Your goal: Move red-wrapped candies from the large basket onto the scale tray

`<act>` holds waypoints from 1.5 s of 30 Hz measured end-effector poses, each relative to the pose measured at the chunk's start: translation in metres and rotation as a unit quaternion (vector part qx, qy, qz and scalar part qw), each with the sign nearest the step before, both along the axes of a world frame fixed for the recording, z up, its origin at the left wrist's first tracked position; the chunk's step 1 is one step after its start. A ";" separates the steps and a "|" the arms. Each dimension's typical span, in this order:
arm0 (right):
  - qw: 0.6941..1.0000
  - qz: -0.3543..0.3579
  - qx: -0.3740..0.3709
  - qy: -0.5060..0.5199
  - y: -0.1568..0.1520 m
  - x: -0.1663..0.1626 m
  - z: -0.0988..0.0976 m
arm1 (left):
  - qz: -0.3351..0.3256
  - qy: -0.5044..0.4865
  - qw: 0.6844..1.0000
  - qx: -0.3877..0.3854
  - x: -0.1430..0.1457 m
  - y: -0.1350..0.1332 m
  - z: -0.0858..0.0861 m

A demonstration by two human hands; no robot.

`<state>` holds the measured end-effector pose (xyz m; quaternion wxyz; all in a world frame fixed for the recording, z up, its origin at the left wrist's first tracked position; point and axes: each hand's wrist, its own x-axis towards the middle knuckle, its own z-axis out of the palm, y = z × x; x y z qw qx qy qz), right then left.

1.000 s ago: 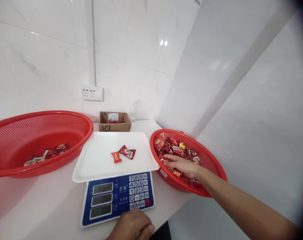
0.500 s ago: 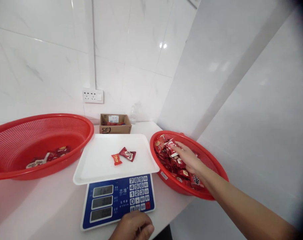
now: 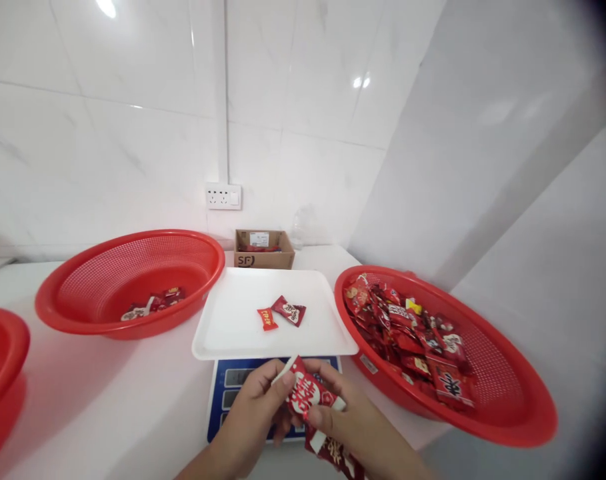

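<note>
Both my hands meet in front of the scale (image 3: 217, 400), over its keypad. My left hand (image 3: 255, 407) pinches the upper left end of a red and white candy packet (image 3: 307, 393). My right hand (image 3: 355, 417) closes round the same packet's right side and also holds a darker red packet (image 3: 333, 450) below it. On the scale's white tray (image 3: 223, 333) lie a small orange-red candy (image 3: 267, 319) and a dark red candy packet (image 3: 289, 310), close together. To the right, a red basket (image 3: 513, 407) holds a heap of mixed red packets (image 3: 407, 333).
A second red basket (image 3: 83, 293) with several packets stands left of the scale. Part of another red basket (image 3: 5, 347) shows at the left edge. Behind the tray sit a cardboard box (image 3: 263, 259) and a clear plastic bottle (image 3: 301, 227), near the tiled wall.
My right hand has come out of the right basket with packets and moved to the front of the scale. My left hand has risen and gripped one of them. The view has swung left.
</note>
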<state>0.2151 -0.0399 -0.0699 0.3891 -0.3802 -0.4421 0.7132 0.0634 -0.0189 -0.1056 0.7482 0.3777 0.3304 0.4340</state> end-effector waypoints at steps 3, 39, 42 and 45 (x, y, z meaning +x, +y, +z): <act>0.999 -0.009 -0.013 0.036 0.006 -0.006 -0.005 | 0.043 -0.078 0.995 -0.036 -0.006 0.001 0.008; 0.990 -0.055 0.111 -0.064 0.002 0.000 -0.002 | 0.057 -0.052 0.996 0.037 -0.017 0.005 0.011; 0.980 -0.094 0.112 -0.138 0.001 0.004 0.000 | 0.050 -0.033 0.996 0.066 -0.017 0.004 0.009; 0.971 -0.124 0.107 -0.175 0.002 0.004 -0.002 | 0.037 -0.039 0.993 0.100 -0.018 0.000 0.006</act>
